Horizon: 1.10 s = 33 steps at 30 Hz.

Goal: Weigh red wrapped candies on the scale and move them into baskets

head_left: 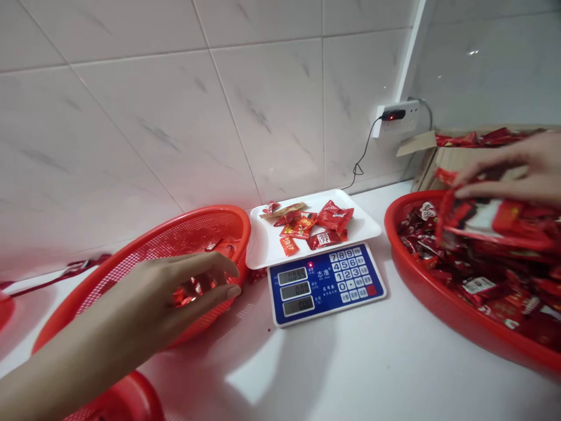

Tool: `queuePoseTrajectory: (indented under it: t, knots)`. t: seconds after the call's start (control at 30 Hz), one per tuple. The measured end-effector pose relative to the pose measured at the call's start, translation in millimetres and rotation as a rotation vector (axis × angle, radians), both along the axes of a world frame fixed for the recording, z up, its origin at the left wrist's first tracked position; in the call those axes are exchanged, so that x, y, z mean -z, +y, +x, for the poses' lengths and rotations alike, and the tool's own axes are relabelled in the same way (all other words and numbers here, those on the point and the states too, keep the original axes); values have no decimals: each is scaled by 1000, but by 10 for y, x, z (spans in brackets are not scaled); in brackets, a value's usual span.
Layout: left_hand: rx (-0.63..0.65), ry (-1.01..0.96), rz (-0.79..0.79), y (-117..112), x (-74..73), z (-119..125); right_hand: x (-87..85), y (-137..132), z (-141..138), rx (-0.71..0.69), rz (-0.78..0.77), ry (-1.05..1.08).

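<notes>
1. Closest to the camera, a bare forearm [96, 345] leads up to the left hand [184, 292], palm turned inward, thumb and fingertips apart.
2. Around and beneath that hand is a red mesh basket [131, 257]; shiny red wrappers show between the fingers and just beyond them, though whether any touches the palm I cannot tell.
3. Below the left forearm, part of another red basket [146, 392] shows at the bottom edge.
4. Well apart from the left hand, the right hand [521, 166] is closed on a red-and-white packet [504, 219], blurred, thumb and fingers gripping its upper edge.
5. Directly under the right hand, a wide red basket [433, 316] is heaped with small wrapped packets [477, 286].
6. Behind the right hand, an opened cardboard box [442, 161] contains more red packets.
7. Between the two hands, a blue scale [326, 283] sits on the white table [350, 368], its keypad on the right-hand side and three displays towards the left hand.
8. On the scale's white tray [363, 225], also between the hands, lie several red and orange wrapped pieces [302, 225], loosely scattered.
</notes>
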<state>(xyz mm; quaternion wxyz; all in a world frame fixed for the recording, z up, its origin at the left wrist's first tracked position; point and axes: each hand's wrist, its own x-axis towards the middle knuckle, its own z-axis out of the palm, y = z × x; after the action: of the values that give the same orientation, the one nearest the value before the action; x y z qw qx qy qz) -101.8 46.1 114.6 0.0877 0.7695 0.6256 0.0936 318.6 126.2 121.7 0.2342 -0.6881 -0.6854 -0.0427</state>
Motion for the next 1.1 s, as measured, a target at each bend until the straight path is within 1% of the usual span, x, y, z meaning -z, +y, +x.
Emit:
queuePoseTrajectory:
  t: [0.07,0.13,0.17,0.23,0.27,0.33,0.4,0.47,0.53,0.63,0.73,0.8,0.93,1.1]
  knots:
    - [2,-23,-1,34,32,-34,-119,79,-286,-75,18,104]
    - [54,-41,7,82,82,-82,-148,207,-640,-188,100,252]
    - [93,-49,11,105,106,-103,-124,290,-815,-253,111,322]
    - [150,-62,7,135,144,-131,-13,479,-1118,-349,75,428]
    - [154,-66,-2,141,154,-137,62,572,-1234,-382,37,460]
    - [118,-64,-26,137,160,-138,213,724,-1380,-422,-35,480]
    - [108,-65,-36,118,152,-135,314,800,-1416,-439,-46,480]
    - [109,-71,-26,88,133,-128,327,796,-1366,-458,-2,514]
    - [73,-66,-11,51,105,-111,251,737,-1275,-456,59,580]
    - [10,-51,-13,1,66,-69,57,616,-1167,-403,129,689]
    - [6,-51,-23,-17,67,-49,-87,520,-1154,-364,177,770]
    - [22,-58,-8,-10,92,-58,-120,486,-1175,-360,198,781]
    - [43,-64,17,1,131,-81,-86,489,-1196,-416,198,743]
    - [32,-52,-17,7,135,-96,-8,532,-1193,-476,189,701]
